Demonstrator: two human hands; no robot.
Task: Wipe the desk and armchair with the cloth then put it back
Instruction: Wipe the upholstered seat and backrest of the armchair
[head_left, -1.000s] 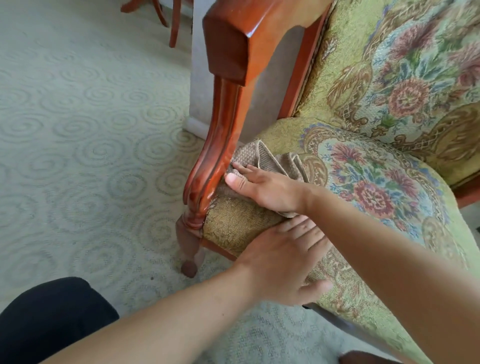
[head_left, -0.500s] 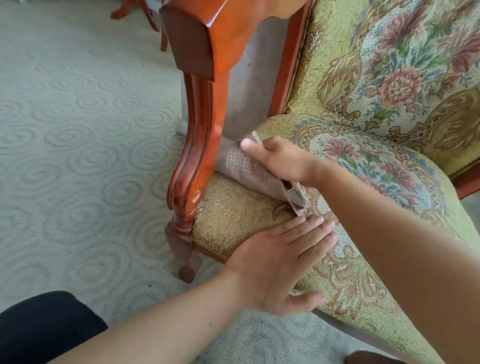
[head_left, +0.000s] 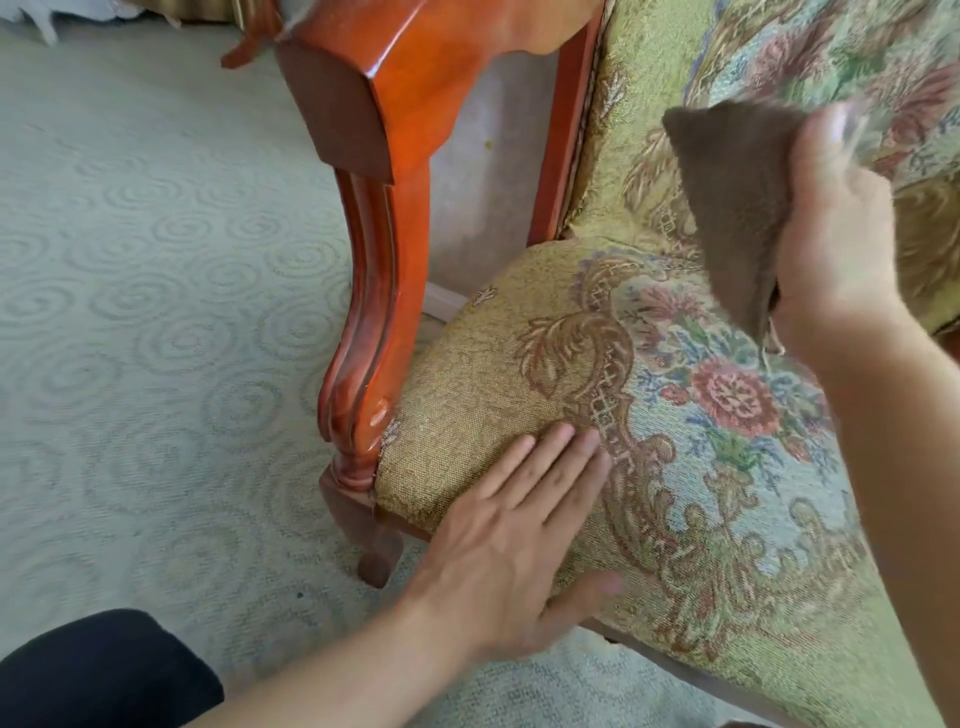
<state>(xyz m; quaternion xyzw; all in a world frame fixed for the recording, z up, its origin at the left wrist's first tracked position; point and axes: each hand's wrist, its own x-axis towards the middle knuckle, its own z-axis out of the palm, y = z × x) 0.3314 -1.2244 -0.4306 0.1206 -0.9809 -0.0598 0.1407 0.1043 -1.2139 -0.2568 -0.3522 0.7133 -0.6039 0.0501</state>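
Observation:
The armchair has a green floral seat cushion (head_left: 727, 467) and a glossy reddish wooden arm (head_left: 384, 156) on its left side. A brown cloth (head_left: 732, 208) hangs in the air above the seat's back part, in front of the backrest. My right hand (head_left: 831, 228) is shut on its right edge and holds it clear of the fabric. My left hand (head_left: 519, 540) lies flat, fingers spread, on the seat's front left corner beside the wooden arm post. The desk is not in view.
Pale carpet (head_left: 156, 312) with a swirl pattern covers the floor to the left. A dark trouser knee (head_left: 104, 670) shows at the bottom left. Legs of other wooden furniture (head_left: 244, 47) stand at the top left. A wall (head_left: 478, 182) lies behind the chair arm.
My right hand has lifted the cloth off the seat by the arm post and moved it up and to the right. My left hand has stayed flat on the seat front.

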